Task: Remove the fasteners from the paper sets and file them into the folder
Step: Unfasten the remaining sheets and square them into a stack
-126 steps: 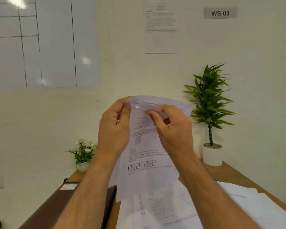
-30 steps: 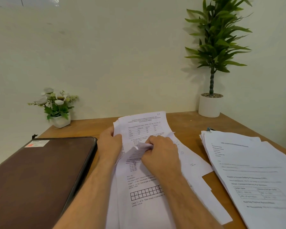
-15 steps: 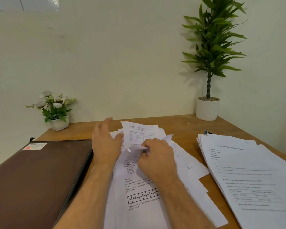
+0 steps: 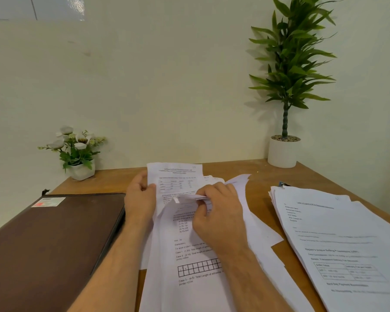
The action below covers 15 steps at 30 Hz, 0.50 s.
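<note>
Folder (image 4: 52,239), brown, closed, flat on surface (image 4: 260,190) at left. Left hand (image 4: 140,199), grip holding left edge of paper set (image 4: 189,244) at centre. Right hand (image 4: 216,212), fingertips pinching folded-over sheet on that set. Second paper stack (image 4: 338,239) at right, apart.

An office desk setting is indicated. A wooden desk (image 4: 257,199) is set into the corner of plain pale walls, and it is covered with printed paperwork: a thick stack of typed forms (image 4: 338,239) at the right and loose printed sheets (image 4: 196,255) in the middle. A brown zippered folder (image 4: 50,239) with a label is laid at the left. Decoration is limited to a small pot of white flowers (image 4: 77,152) and a tall leafy plant in a white pot (image 4: 286,86) at the back edge.
</note>
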Motion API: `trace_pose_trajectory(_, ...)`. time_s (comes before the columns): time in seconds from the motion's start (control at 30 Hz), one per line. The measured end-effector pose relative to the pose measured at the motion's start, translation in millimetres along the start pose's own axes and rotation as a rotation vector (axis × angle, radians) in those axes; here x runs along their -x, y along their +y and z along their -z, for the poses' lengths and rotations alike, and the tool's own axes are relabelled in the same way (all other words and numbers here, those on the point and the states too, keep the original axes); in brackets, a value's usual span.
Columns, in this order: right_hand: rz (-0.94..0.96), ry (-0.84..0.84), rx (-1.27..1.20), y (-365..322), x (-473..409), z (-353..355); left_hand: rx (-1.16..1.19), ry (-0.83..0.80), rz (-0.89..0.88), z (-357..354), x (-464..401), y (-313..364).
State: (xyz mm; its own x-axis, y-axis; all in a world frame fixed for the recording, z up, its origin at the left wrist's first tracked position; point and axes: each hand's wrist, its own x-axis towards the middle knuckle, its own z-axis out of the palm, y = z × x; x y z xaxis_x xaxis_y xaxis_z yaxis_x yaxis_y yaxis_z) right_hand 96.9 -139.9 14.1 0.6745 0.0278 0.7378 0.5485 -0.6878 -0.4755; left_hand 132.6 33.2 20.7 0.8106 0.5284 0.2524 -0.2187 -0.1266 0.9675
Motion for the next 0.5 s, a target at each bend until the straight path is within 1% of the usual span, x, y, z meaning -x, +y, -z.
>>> trace_pose_trajectory(0.1,0.038,0.039,-0.001,-0.9,0.7,-0.7,0.066,-0.031,0.041,-1.3,4.4,8.6)
trace_pose_trajectory(0.2,0.039,0.040,0.003,-1.0,2.8,-2.6,0.088,-0.068,0.072,0.1,6.0,7.2)
trace_pose_trajectory(0.33,0.033,0.040,-0.006,0.4,2.1,-1.9,0.096,-0.053,0.040,-1.9,7.7,9.0)
trace_pose_trajectory(0.43,0.039,0.052,-0.016,-0.1,2.1,-2.9,0.136,-0.070,0.033,-2.5,12.6,15.5)
trace_pose_trajectory(0.5,0.029,0.049,-0.015,-0.4,2.1,-3.4,0.121,-0.085,0.000,-2.4,13.5,15.9)
